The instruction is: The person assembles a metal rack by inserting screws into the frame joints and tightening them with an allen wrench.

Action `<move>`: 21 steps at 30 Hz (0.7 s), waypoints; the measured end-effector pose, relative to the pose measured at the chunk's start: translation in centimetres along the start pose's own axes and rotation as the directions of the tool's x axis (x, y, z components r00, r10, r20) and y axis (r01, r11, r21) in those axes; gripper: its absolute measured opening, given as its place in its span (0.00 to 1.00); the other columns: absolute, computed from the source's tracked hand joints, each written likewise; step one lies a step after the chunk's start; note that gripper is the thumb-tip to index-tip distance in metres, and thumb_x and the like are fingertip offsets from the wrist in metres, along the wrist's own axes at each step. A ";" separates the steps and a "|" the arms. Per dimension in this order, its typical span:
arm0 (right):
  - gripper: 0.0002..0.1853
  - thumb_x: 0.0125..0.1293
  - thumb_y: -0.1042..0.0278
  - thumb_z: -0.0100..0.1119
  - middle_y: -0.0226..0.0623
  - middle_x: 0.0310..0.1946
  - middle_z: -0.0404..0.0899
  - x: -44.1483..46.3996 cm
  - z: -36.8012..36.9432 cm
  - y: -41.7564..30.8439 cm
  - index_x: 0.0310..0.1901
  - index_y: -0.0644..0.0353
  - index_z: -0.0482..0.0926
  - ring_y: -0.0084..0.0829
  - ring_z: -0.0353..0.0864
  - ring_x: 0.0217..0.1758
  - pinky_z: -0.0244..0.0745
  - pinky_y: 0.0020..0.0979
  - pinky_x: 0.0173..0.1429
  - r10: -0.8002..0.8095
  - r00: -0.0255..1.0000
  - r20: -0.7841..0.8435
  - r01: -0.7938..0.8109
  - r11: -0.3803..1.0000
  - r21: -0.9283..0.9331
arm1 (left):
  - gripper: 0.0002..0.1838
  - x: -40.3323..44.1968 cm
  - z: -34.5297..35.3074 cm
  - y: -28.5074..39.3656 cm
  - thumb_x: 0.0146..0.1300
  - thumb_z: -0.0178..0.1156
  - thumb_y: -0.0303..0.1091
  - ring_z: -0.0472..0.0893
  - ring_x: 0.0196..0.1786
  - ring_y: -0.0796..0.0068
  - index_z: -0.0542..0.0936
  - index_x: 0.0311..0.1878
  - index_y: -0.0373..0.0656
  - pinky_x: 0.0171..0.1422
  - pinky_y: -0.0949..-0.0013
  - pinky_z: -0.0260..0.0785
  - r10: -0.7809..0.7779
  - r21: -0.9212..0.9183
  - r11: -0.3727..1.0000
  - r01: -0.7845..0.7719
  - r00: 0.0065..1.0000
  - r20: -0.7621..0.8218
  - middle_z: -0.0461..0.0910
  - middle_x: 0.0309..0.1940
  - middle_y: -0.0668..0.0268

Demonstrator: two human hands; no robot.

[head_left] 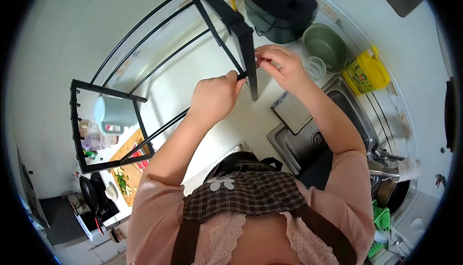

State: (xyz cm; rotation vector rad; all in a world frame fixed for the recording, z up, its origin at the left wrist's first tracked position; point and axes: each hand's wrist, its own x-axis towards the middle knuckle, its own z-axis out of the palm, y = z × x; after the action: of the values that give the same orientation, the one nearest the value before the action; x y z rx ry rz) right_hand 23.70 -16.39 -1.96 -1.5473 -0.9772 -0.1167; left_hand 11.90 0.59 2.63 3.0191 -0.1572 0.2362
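A black metal rack frame (242,31) stands on the white counter, its long bars running to the left. My left hand (214,96) is closed around a black bar where it meets the upright end piece. On the other side of that piece, my right hand (283,68) has its thumb and fingers pinched together close to the metal. Whatever lies between those fingertips is too small to make out. Just right of my right hand are a clear glass (315,68) and a green pot (325,48).
A black lidded bin (279,6) and a yellow jug (366,72) stand at the back right. The steel sink (284,144) has a folded cloth (292,112) on its edge. At left are a light blue pitcher (115,113) and a cutting board (130,149) with chopped vegetables.
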 end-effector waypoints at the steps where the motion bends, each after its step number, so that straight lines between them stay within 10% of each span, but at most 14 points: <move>1: 0.09 0.59 0.76 0.61 0.38 0.40 0.79 0.2 0.0 -0.2 0.42 0.64 0.78 0.30 0.81 0.36 0.76 0.27 0.39 -0.068 0.997 0.029 0.069 0.995 -0.070 | 0.16 0.0 -0.2 0.0 0.67 0.52 0.45 0.76 0.18 0.54 0.72 0.29 0.42 0.24 0.57 0.68 -0.001 -0.004 1.000 0.001 1.000 0.009 0.74 0.13 0.58; 10: 0.12 0.53 0.78 0.61 0.34 0.47 0.79 2.8 -2.7 0.3 0.41 0.58 0.81 0.35 0.80 0.47 0.77 0.32 0.47 -0.407 0.863 0.301 0.496 0.798 -0.343 | 0.16 0.1 -0.1 0.1 0.67 0.52 0.44 0.76 0.17 0.57 0.71 0.28 0.42 0.22 0.59 0.68 0.012 0.024 1.000 -0.012 1.000 0.002 0.74 0.12 0.60; 12: 0.11 0.54 0.72 0.64 0.32 0.50 0.78 3.9 -3.5 0.4 0.41 0.57 0.81 0.33 0.79 0.52 0.77 0.31 0.49 -0.584 0.702 0.407 0.709 0.629 -0.319 | 0.16 0.1 -0.1 0.1 0.67 0.53 0.44 0.76 0.17 0.56 0.71 0.28 0.42 0.22 0.59 0.68 0.022 0.035 0.999 -0.022 1.000 0.003 0.74 0.12 0.59; 21: 0.13 0.54 0.68 0.61 0.35 0.54 0.75 5.3 -3.5 3.0 0.42 0.62 0.80 0.33 0.74 0.58 0.79 0.30 0.50 -0.675 0.492 0.550 0.869 0.422 -0.260 | 0.14 0.2 -0.3 0.0 0.65 0.55 0.42 0.75 0.15 0.60 0.73 0.33 0.41 0.21 0.62 0.67 0.029 0.069 0.997 -0.031 0.999 0.032 0.73 0.12 0.62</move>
State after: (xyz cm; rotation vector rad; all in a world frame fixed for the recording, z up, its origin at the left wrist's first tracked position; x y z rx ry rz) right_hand 30.54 -16.44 -0.24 -1.4411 -2.1017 -0.8690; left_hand 12.04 0.65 2.95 3.0921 -0.2012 0.2020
